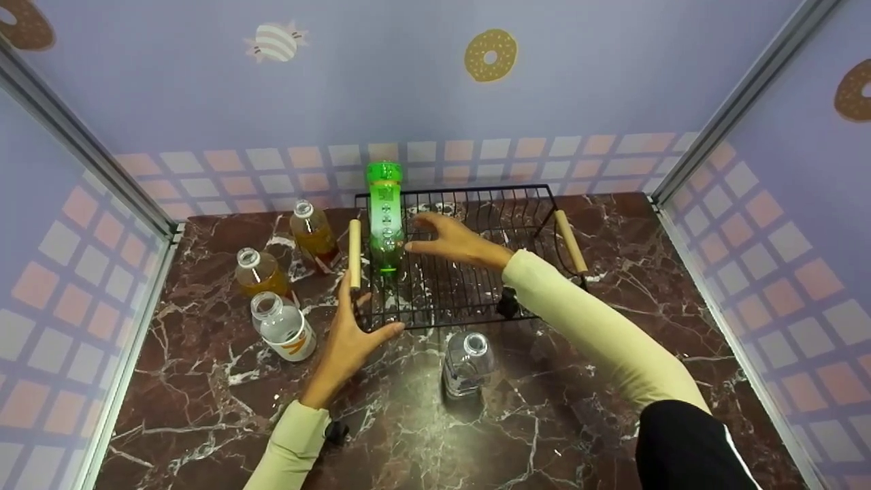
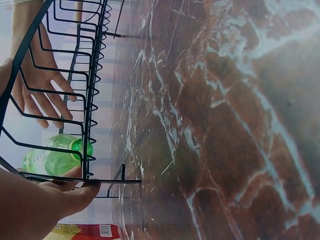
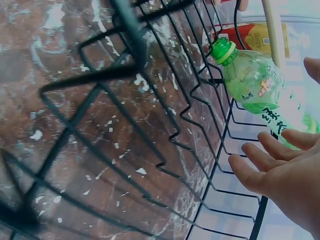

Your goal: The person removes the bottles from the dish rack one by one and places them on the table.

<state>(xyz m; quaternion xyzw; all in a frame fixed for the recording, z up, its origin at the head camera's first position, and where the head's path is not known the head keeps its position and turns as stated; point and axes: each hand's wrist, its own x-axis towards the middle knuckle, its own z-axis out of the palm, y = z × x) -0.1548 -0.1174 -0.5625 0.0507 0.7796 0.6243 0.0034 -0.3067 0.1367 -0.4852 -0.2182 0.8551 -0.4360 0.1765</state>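
Observation:
A green plastic drink bottle (image 1: 386, 218) stands upside down inside the black wire dish rack (image 1: 469, 320), near its left end, green cap (image 3: 222, 50) down among the wires. My left hand (image 1: 354, 340) holds the rack's front left corner, thumb over the front rail and fingers around the end, just below the wooden handle (image 1: 355, 252). In the left wrist view its fingertips (image 2: 87, 195) lie against the lower wires. My right hand (image 1: 452, 241) is over the rack, just right of the green bottle, its fingers (image 3: 250, 172) spread and relaxed with nothing in them.
Left of the rack stand two open amber-liquid bottles (image 1: 313, 231) (image 1: 262, 275) and a clear bottle with a white-orange label (image 1: 286, 330). Another clear open bottle (image 1: 469, 364) stands before the rack. Patterned walls (image 1: 422, 82) enclose the marbled tabletop (image 1: 224, 422).

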